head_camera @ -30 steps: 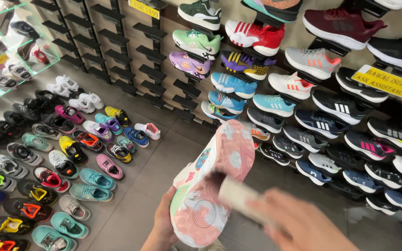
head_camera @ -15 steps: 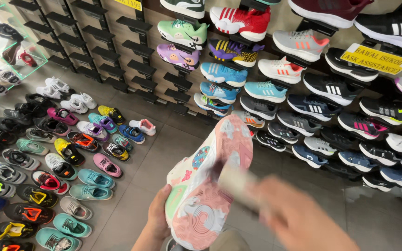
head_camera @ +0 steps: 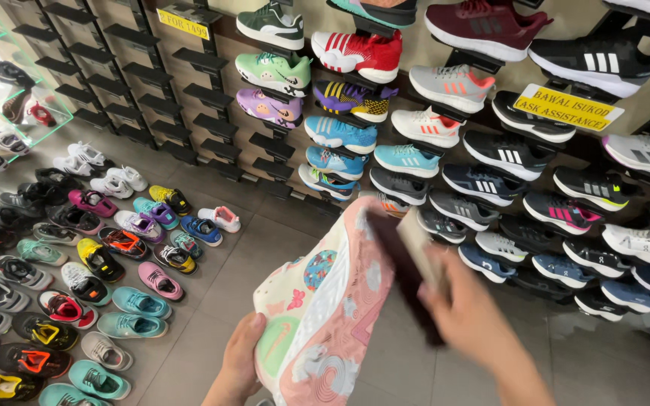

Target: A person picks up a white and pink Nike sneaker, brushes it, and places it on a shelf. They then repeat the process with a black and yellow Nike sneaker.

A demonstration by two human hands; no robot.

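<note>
Lower centre: left hand (head_camera: 238,365) clamped on pastel sneaker (head_camera: 325,301), sole up. Right hand (head_camera: 464,312), blurred, gripping brush (head_camera: 415,252) against sole near toe; cleaning looks part-done. Left: floor shoes (head_camera: 77,263). Top: wall display (head_camera: 445,98).

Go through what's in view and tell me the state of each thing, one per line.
Left hand: gripping the pink shoe from below.
Pink shoe: held up, patterned sole facing the camera.
Right hand: closed around a brush, blurred.
Brush: bristles against the sole's edge.
Wall shoes: single shoes resting on shelves, side-on.
Floor shoes: lined up in rows on the tiles.
Yellow sign: hung among the wall shoes.
</note>
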